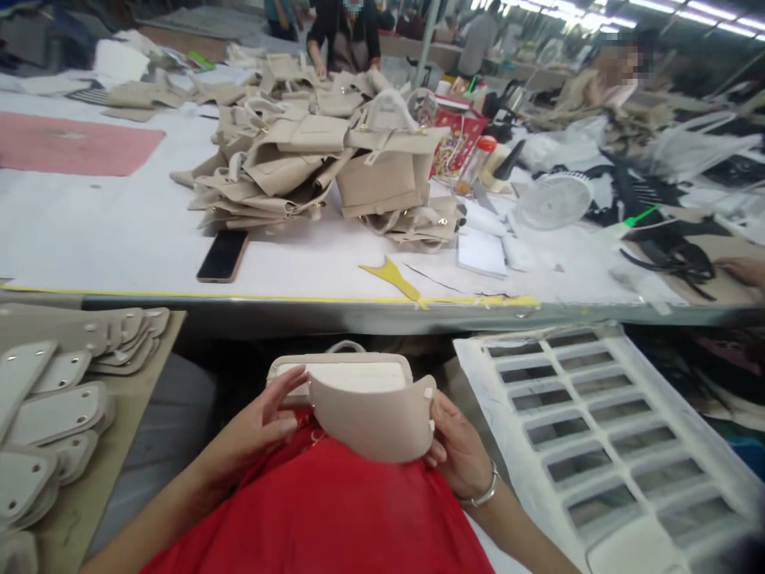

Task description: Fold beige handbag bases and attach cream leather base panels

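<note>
In front of the red cloth over my lap, a curved beige leather flap (370, 422) is bent, with small white tabs at its right end. My right hand (460, 450) is closed on that end, thumb and fingers around the edge. My left hand (278, 418) has its fingers stretched and apart, the fingertips at the flap's left end and over a beige panel (280, 371). This panel lies behind the flap and carries a white strip (358, 375). Part of a thin loop (347, 346) shows beyond it.
Beige strap pieces with metal holes (53, 414) are stacked on a board at left. A white slotted rack (574, 414) stands at right. On the table (119, 239) are a bag pile (299, 159), a phone (222, 255), a yellow tool (391, 277) and a fan (555, 199). People work beyond.
</note>
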A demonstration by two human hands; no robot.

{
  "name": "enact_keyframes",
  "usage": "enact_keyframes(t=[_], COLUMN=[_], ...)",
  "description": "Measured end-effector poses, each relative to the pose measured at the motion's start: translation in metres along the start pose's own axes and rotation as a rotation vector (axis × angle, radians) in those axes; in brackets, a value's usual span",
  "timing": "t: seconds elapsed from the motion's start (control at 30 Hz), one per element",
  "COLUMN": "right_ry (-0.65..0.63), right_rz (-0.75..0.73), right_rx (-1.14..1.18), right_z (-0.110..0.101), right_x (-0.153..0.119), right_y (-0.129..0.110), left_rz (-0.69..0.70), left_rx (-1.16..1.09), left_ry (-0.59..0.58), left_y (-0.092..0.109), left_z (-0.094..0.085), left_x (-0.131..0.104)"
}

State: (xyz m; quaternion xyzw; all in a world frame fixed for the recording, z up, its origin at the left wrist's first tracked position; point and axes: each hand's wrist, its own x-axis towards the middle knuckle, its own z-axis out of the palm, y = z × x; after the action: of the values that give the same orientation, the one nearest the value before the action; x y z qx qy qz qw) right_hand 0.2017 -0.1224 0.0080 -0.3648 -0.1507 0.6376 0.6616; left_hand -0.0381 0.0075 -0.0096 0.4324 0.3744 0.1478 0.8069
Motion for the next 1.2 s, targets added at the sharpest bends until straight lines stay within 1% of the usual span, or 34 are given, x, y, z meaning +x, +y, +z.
enact_keyframes(t=[0.07,0.13,0.17,0.23,0.27,0.3,0.37,0.43,0.47,0.53,0.63,0.7,0.83,1.0,1.1,1.2], right_ry=[-0.098,-0.173,-0.178,-0.105,-0.041,0.029,0.14,0.184,0.189,0.182,0.169,0.173,0.199,0.198,0.174,0.173], right_rz=[0.017,0.008,-0.002,-0.02,-0.019,-0.01,0.032,0.073,0.074,0.029,-0.06,-0.068,-0.032,-0.015,-0.002,0.022], right_rx=[-0.033,-0.085,-0.121,-0.246,-0.338,-0.445,-0.656,-0.842,-0.931,-1.098,-1.282,-1.337,-1.347,-1.366,-1.408,-1.442], right_z=[-0.007,-0.014,-0.019,-0.03,-0.036,-0.043,-0.053,-0.061,-0.064,-0.068,-0.075,-0.079,-0.082,-0.081,-0.08,-0.077], right_x=[-0.008,-0.011,-0.01,-0.004,0.001,0.006,0.018,0.029,0.034,0.043,0.054,0.058,0.062,0.063,0.064,0.065], right_y=[-0.003,-0.01,-0.015,-0.023,-0.026,-0.028,-0.027,-0.022,-0.02,-0.016,-0.017,-0.019,-0.021,-0.023,-0.027,-0.031], left_rz=[-0.029,-0.049,-0.051,-0.061,-0.075,-0.084,-0.095,-0.098,-0.097,-0.106,-0.118,-0.125,-0.123,-0.128,-0.129,-0.119], left_rx=[0.208,0.385,0.452,0.563,0.608,0.642,0.696,0.741,0.762,0.798,0.841,0.879,0.95,0.994,1.022,1.027], left_ry=[-0.099,-0.212,-0.262,-0.319,-0.296,-0.23,-0.038,0.134,0.189,0.247,0.29,0.316,0.355,0.34,0.336,0.356], left_y=[0.006,0.014,0.019,0.03,0.034,0.037,0.041,0.041,0.04,0.037,0.034,0.032,0.032,0.032,0.033,0.036], left_z=[0.005,0.006,0.005,-0.003,-0.009,-0.014,-0.025,-0.033,-0.035,-0.036,-0.035,-0.035,-0.039,-0.045,-0.042,-0.033], left_x=[0.008,0.015,0.017,0.019,0.018,0.018,0.017,0.02,0.023,0.029,0.039,0.045,0.052,0.055,0.055,0.055])
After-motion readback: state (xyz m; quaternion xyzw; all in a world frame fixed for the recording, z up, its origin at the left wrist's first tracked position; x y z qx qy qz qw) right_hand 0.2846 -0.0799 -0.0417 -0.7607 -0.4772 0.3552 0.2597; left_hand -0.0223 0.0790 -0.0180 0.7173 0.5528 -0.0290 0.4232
